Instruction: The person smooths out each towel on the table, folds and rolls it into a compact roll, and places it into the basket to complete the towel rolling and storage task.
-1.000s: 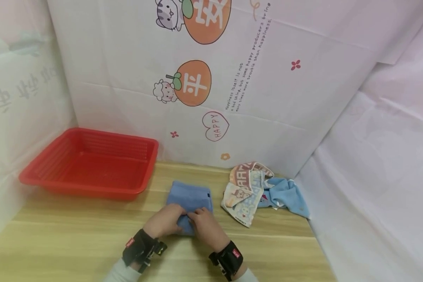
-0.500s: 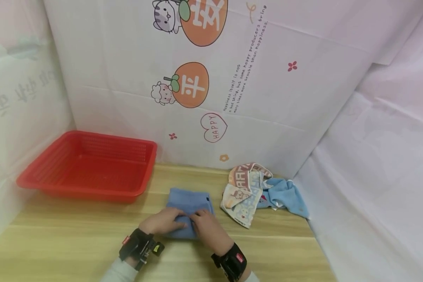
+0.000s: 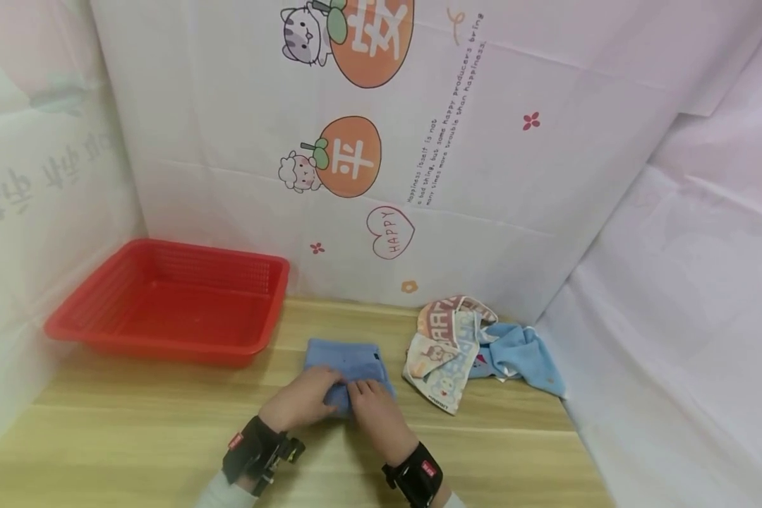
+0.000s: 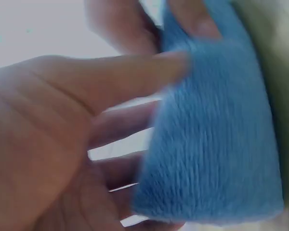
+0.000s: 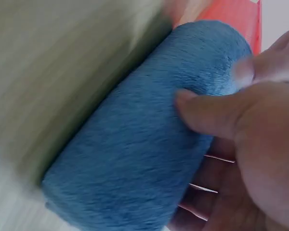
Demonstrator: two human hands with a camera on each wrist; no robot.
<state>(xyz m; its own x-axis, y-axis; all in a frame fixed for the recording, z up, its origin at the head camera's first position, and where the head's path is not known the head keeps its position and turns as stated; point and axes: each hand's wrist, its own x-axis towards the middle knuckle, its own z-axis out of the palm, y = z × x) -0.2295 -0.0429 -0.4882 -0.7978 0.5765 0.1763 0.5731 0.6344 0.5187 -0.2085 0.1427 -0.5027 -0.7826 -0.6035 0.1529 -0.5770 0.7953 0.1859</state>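
A blue towel [image 3: 343, 355], folded into a small block with a dark tag at its far right corner, lies on the table in front of me. My left hand [image 3: 301, 398] grips its near part; in the left wrist view the thumb presses the thick rounded fold of the towel [image 4: 212, 139] and the fingers reach behind it. Close beside it, my right hand [image 3: 381, 416] holds the same fold. In the right wrist view, its thumb lies on the near face of the towel [image 5: 125, 144], with fingers on the far side.
A red plastic basket [image 3: 190, 351] stands at the back left. Right of the blue towel lie a crumpled printed cloth [image 3: 441, 353] and a light blue cloth [image 3: 527, 360]. White printed sheeting [image 3: 470, 247] walls the wooden table [image 3: 165, 437] at the back and sides.
The towel's near edge has come up and away from me, so less of it shows in front of the hands. Both hands have stayed on it, shifting slightly.
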